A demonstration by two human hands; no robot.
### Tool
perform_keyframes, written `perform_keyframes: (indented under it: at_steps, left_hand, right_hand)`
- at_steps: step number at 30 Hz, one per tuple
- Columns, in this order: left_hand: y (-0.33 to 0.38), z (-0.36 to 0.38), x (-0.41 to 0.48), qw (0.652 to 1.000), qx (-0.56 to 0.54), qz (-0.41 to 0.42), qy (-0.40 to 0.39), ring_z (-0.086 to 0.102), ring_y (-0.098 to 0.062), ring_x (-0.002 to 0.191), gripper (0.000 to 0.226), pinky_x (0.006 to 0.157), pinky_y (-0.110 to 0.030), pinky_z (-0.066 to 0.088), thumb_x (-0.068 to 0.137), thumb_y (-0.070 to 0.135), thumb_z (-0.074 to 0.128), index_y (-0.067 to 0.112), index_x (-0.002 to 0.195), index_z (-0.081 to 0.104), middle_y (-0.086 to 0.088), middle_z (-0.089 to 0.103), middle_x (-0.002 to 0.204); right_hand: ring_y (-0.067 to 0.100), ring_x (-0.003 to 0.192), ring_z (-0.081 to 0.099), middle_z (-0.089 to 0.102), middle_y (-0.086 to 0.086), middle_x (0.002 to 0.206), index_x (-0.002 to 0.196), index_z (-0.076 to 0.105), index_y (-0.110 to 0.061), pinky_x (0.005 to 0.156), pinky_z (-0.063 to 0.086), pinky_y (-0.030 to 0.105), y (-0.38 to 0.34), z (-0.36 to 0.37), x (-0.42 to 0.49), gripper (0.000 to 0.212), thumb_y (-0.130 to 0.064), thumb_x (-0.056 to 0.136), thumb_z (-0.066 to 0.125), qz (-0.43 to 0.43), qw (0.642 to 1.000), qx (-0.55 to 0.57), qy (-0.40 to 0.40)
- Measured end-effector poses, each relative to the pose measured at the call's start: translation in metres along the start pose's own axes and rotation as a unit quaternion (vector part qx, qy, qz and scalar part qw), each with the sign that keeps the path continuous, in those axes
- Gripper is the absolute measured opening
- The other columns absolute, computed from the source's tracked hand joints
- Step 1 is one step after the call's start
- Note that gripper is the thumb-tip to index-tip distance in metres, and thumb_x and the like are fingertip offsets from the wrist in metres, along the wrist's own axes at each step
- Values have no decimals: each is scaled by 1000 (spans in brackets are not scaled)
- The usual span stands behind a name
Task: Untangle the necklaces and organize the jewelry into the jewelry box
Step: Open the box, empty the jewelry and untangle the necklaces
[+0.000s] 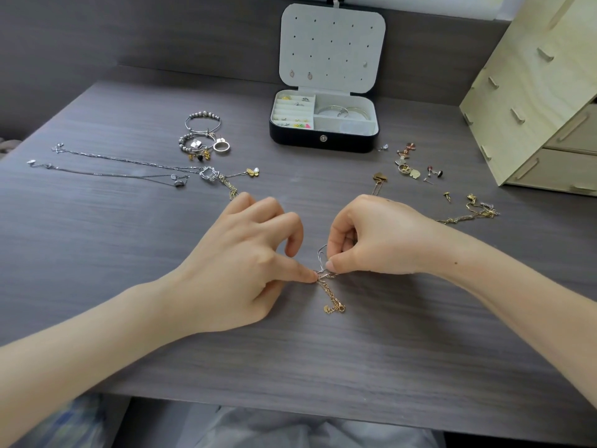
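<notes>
A tangled knot of silver and gold chain [324,274] lies at the table's middle. My left hand [245,253] pinches it from the left with thumb and finger. My right hand [371,237] pinches it from the right, with a silver loop rising by its fingers. A gold chain end with a clasp [334,303] trails toward me. The black jewelry box [323,140] stands open at the back, holding rings, earrings and bangles; its lid [332,46] carries a few studs. Two silver necklaces [122,166] lie stretched out at the left.
Beaded bracelets and a ring [203,137] lie left of the box. Loose earrings and pendants [413,166] are scattered at the right, with a gold chain pile [475,211] beyond my right wrist. A wooden drawer unit [542,101] stands at the far right.
</notes>
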State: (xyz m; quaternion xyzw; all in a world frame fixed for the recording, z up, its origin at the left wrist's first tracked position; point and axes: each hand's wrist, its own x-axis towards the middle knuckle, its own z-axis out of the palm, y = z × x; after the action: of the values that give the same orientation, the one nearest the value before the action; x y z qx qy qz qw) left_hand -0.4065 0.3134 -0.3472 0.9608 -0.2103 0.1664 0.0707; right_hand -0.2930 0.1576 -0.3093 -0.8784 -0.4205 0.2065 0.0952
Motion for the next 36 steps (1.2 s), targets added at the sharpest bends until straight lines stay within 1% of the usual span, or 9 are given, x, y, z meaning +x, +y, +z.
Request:
perform_keyframes:
  at_steps: [6,14,19,22,24,27,30,32,36]
  left_hand:
    - [0,-1,-2,1000,4,-2,-7,40,-19,77,44,67,-30,21,73,13,44,39,92,73,2,57,86]
    - [2,-4,-1,1000,10,-9,-8,38,-18,77,46,69,-30,18,72,10,43,39,91,74,2,57,87]
    - [4,-4,-2,1000,-10,-23,-6,41,-18,75,45,65,-31,26,71,10,45,40,90,73,3,56,86]
    - [6,-6,-3,996,-58,-66,15,40,-14,72,35,64,-32,30,73,15,49,36,86,74,6,55,83]
    - [9,-8,-2,989,-89,-115,29,37,-10,72,24,64,-32,33,73,24,52,33,81,73,10,52,81]
    - [14,-12,2,976,-112,-184,38,42,-10,70,19,68,-34,36,73,38,52,33,74,70,14,49,76]
    - [21,-8,10,969,-96,-225,19,43,-12,64,24,62,-31,36,71,49,48,34,64,66,12,48,68]
    - [28,-4,18,970,-70,-234,15,40,-13,62,25,58,-30,32,71,50,50,32,63,67,12,45,66]
    - [39,2,28,962,28,-266,-45,47,-20,80,17,69,-29,22,83,39,57,29,79,70,7,50,80]
  right_hand:
    - [0,62,50,54,-16,59,62,63,-29,56,37,20,1,0,-3,16,-31,77,68,4,1000,-6,15]
    - [1,65,46,53,-16,63,64,59,-31,56,31,12,1,5,-7,15,-29,78,64,-7,997,-32,64]
    - [-1,65,46,53,-18,62,66,59,-33,56,30,11,1,6,-10,13,-30,79,63,-22,997,-32,73]
    - [-3,66,46,56,-18,65,71,62,-33,57,30,11,3,6,-11,9,-31,80,64,-31,996,-17,79]
    - [-4,68,47,58,-17,68,75,64,-34,58,30,10,6,5,-11,7,-30,80,63,-42,995,-3,87]
    - [-5,67,46,61,-16,71,78,65,-35,60,30,10,8,5,-12,6,-30,82,64,-73,993,11,88]
    - [-5,68,46,59,-17,74,79,64,-36,62,30,10,12,7,-11,6,-30,82,66,-105,991,11,88]
    - [-6,69,46,58,-18,74,80,64,-36,63,30,9,14,8,-9,7,-29,82,66,-114,988,6,102]
    - [-6,68,45,56,-18,72,80,66,-35,63,29,8,18,10,-8,7,-28,82,66,-124,985,1,119]
